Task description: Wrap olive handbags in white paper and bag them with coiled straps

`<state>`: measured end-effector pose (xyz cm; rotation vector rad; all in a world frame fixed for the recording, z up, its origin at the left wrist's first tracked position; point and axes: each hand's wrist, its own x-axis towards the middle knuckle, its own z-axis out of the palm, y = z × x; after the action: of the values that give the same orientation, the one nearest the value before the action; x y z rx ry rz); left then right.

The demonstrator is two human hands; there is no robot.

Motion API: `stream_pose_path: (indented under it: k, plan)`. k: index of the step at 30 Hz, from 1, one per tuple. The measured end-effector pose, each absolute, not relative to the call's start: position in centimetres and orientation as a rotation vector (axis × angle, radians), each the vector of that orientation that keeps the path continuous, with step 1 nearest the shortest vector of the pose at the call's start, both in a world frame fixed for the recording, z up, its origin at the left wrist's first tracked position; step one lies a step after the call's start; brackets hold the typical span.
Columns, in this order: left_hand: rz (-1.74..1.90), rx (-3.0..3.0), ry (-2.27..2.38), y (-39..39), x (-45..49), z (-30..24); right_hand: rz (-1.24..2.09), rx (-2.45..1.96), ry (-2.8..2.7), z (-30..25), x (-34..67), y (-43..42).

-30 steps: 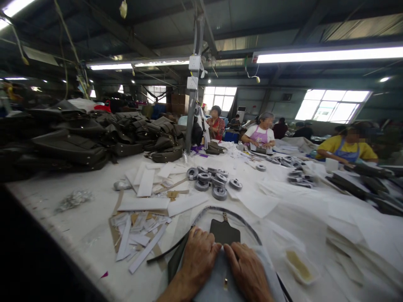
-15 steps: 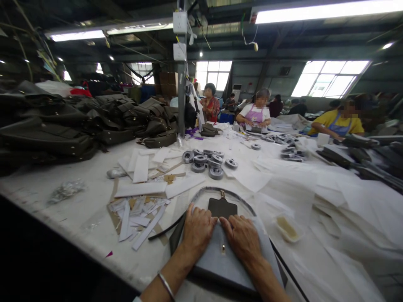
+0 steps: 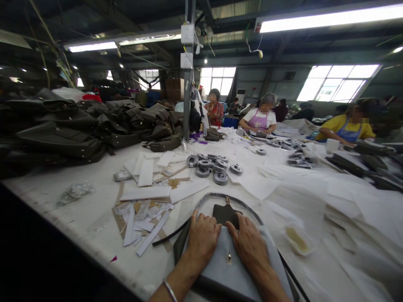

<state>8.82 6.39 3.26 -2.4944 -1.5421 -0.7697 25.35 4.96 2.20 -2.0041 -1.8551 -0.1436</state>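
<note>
A partly made bag [image 3: 220,268] lies in front of me, its grey-blue side up and dark material showing at its edges. My left hand [image 3: 203,235] is closed over the left part of its far edge, fingers curled. My right hand [image 3: 250,241] grips the same edge on the right, thumb on the near side and fingers over the far side. Between and beyond the hands is a dark tab [image 3: 222,214] with a gold-coloured clasp [image 3: 228,200]. A small gold fitting [image 3: 229,256] sits on the grey face. A strap [image 3: 214,196] loops behind the tab.
Paper and card strips [image 3: 145,226] lie to the left, near a bag of small metal parts [image 3: 75,192]. Several grey tape rolls [image 3: 220,178] are ahead. A shallow tray [image 3: 297,241] sits right. Dark bags [image 3: 63,140] are heaped far left. Co-workers [image 3: 260,117] sit across the table.
My view has shifted slightly, so the scene sits a little lower and to the right. My right thumb has moved away from my left one, and both hands stay on the bag's edge.
</note>
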Motion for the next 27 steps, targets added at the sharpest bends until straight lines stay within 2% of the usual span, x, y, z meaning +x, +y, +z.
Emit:
stream_pose_path:
  k: [4, 10, 13, 22, 27]
  plan:
    - [-0.747, -2.493, -1.538, 6.3, 8.8, 3.5, -0.105, -1.913, -1.711, 1.4, 26.1, 5.2]
    - [-0.75, -2.473, -1.558, 6.4, 8.7, 3.2, 0.535, -1.714, -1.364, 2.5, 27.3, 5.4]
    - [-0.744, -2.497, -1.556, 6.4, 8.6, 3.2, 0.685, -1.577, -1.166, 3.4, 27.7, 5.4]
    - [-0.732, -2.515, -1.586, 6.3, 8.4, 3.8, 0.806, -1.505, -1.304, 5.8, 27.7, 4.2]
    - [-0.909, -2.51, -1.712, 6.5, 7.9, 3.7, 0.581, -1.588, -1.567, 5.4, 26.6, 4.1]
